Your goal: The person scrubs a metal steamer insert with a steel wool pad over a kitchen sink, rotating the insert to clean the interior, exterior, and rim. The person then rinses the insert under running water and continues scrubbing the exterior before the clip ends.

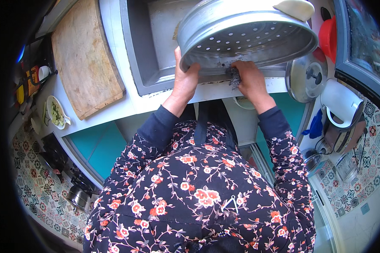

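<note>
A large metal steamer basket point(253, 38) with a perforated bottom is tilted over the sink, its open side facing me. My left hand point(186, 74) grips its rim at the left, the thumb over the edge. In my right hand point(250, 80) is a dark steel wool scourer point(234, 77), against the near rim of the basket. One pale handle point(296, 9) shows on the basket's upper right. Below lies the stainless steel sink point(142, 63), partly hidden by the basket.
On the left counter are a wooden cutting board point(85, 60) and a white dish of chopped green food point(56, 112). To the right stand a metal pot lid point(305, 79), a white electric kettle point(340, 101), a red basin point(327, 39) and a blue cloth point(315, 126). A window frame point(351, 68) juts in there.
</note>
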`<action>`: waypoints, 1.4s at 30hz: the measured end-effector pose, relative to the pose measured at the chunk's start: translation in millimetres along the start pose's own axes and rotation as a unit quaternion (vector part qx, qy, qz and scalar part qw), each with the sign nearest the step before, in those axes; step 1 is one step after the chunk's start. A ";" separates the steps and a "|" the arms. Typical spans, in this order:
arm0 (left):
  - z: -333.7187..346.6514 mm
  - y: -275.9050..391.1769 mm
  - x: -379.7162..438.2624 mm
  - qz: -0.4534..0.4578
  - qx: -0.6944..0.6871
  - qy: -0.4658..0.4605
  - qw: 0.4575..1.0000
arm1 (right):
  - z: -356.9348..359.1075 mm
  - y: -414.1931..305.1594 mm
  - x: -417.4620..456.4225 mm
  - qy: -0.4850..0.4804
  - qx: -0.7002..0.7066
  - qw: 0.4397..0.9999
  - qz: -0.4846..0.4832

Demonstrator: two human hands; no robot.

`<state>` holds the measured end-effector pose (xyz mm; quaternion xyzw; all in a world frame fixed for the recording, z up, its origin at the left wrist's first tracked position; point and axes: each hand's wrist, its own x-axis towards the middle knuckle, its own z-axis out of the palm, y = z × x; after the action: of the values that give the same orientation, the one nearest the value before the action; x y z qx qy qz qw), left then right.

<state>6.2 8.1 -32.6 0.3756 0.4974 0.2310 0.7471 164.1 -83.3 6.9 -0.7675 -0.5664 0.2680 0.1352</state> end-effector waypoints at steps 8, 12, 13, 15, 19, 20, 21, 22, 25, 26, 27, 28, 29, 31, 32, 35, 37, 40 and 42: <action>-2.8 -3.8 8.6 0.035 -0.061 0.035 0.997 | 12.0 -30.1 9.0 0.057 0.208 0.971 -0.101; -1.7 -2.3 3.8 -0.016 -0.089 0.031 0.995 | -0.5 -9.6 7.9 0.030 -0.012 0.999 0.013; -0.1 -2.9 3.7 -0.002 -0.094 0.033 0.995 | -1.3 -10.8 8.1 0.022 -0.061 0.997 0.051; 2.3 -3.3 6.0 0.028 -0.024 0.053 0.998 | 5.3 -20.6 10.5 0.045 0.040 0.998 0.008; -4.2 3.8 10.1 0.052 -0.019 0.060 0.997 | 12.0 -42.6 14.7 0.068 0.259 0.961 -0.071; -7.8 6.6 9.7 0.047 -0.044 0.015 0.998 | 9.8 -37.4 15.4 0.040 0.218 0.972 -0.078; -11.2 9.2 7.9 0.039 -0.039 0.000 0.998 | 7.2 -29.8 14.2 0.027 0.118 0.992 -0.036; -13.8 11.7 7.3 0.022 -0.035 -0.010 0.999 | 1.2 -15.2 13.9 -0.022 0.009 1.000 0.003; -13.8 14.0 1.7 0.009 -0.005 -0.012 1.000 | -14.2 31.0 9.6 0.008 -0.116 0.993 0.025; -10.5 13.6 1.1 0.005 0.005 -0.001 1.000 | -9.8 34.9 8.0 0.018 -0.136 0.991 0.006; -6.7 13.0 2.1 0.006 0.014 0.008 1.000 | -7.2 38.0 10.1 0.072 -0.179 0.981 0.007; -2.7 12.0 2.4 0.033 -0.024 0.008 0.999 | 4.3 29.4 9.3 0.059 -0.140 0.988 0.016; 1.1 11.4 4.6 0.042 -0.015 0.008 0.999 | 15.8 17.6 12.4 0.022 -0.087 0.996 0.011; 4.8 11.6 6.4 0.051 0.005 0.005 0.999 | 39.1 -15.7 14.4 0.115 0.111 0.984 -0.073; 3.2 13.1 6.2 0.061 -0.027 0.002 0.998 | 42.0 -24.2 16.3 0.120 0.177 0.974 -0.074; -6.1 21.4 2.7 -0.048 -0.098 0.011 0.994 | 27.4 -25.1 17.0 0.068 0.098 0.993 -0.017; -11.9 27.1 1.7 0.017 0.005 -0.011 1.000 | -4.0 8.8 16.4 -0.010 -0.079 0.995 0.056; -11.9 28.6 -0.7 0.018 0.058 0.009 0.998 | -31.0 49.7 10.6 0.067 -0.137 0.988 0.011; -6.8 25.8 1.1 0.046 0.035 0.021 0.998 | -24.0 51.4 8.5 0.111 -0.167 0.980 0.013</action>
<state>1.1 26.9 -14.4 0.4194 0.5028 0.2553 0.7114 220.4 -89.5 -2.0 -0.8112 -0.5750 0.0849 0.0639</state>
